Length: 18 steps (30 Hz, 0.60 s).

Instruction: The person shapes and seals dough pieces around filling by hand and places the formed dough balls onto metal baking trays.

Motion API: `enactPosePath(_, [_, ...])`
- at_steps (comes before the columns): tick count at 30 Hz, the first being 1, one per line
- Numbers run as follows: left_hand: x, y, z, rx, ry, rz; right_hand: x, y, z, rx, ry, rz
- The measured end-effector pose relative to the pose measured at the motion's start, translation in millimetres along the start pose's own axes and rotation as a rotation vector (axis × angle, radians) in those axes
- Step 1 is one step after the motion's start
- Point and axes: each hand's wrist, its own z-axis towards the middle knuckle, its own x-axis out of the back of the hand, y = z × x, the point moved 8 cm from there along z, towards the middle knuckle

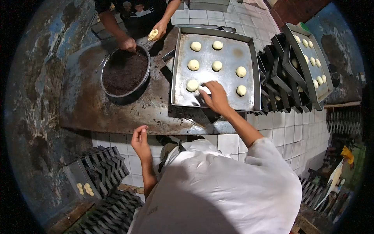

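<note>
A square metal tray (214,104) bears several round, pale dough balls (217,66) spaced apart. My right hand (216,97) reaches over its near edge, fingers curved and thumb apart, just right of the nearest left dough ball (192,85). A bright white patch shows between thumb and fingers; the palm's underside is hidden. My left hand (141,142) is raised before the table's near edge, its fingers loosely bent, with nothing visible in it. Across the table, another person's hand (160,30) holds a piece of dough (153,35); that person's other hand (127,43) is in a round pot's dark brown crumbly filling (124,72).
The metal pot (113,98) stands left of the tray on a stained metal table (83,93). Stacked trays (286,70) rise at the right, the topmost tilted with dough balls. More stacked trays (105,167) stand at lower left, beside white tiled floor (272,126).
</note>
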Motion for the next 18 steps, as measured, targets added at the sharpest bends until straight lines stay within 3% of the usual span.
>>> enactPosePath(1, [-7, -5, 1, 0.026, -0.02, -0.014, 16, -7, -21, -0.056, -0.121, -0.067])
enactPosePath(2, [-23, -6, 4, -0.003, -0.098, 0.135, 30, -9, -46, -0.015, -0.029, -0.119])
enactPosePath(5, [-129, 24, 2, -0.472, -0.511, 0.406, 54, -4, -109, -0.076, 0.086, -0.195])
enactPosePath(7, [-200, 36, -12, -0.784, -0.694, 0.548, 47, 15, -145, -0.385, 0.027, -0.009])
enactPosePath(8, [-227, 41, -20, -0.867, -0.78, 0.609, 44, 12, -154, -0.394, 0.047, -0.012])
enactPosePath(9, [-245, 33, -16, -0.887, -0.793, 0.605, 39, 9, -160, -0.413, 0.055, 0.032])
enactPosePath(11, [-289, -19, -14, -0.928, -1.002, 0.928, 39, 4, -163, -0.436, 0.077, 0.071])
enactPosePath(13, [-294, -9, -10, -0.954, -0.988, 0.851, 46, -9, -165, -0.396, 0.133, 0.108])
enactPosePath(17, [-294, 31, 3, -0.971, -0.943, 0.719, 51, 11, -181, -0.573, 0.234, 0.105])
enactPosePath(18, [-296, 47, 7, -0.962, -0.925, 0.742, 54, 13, -175, -0.523, 0.262, 0.065])
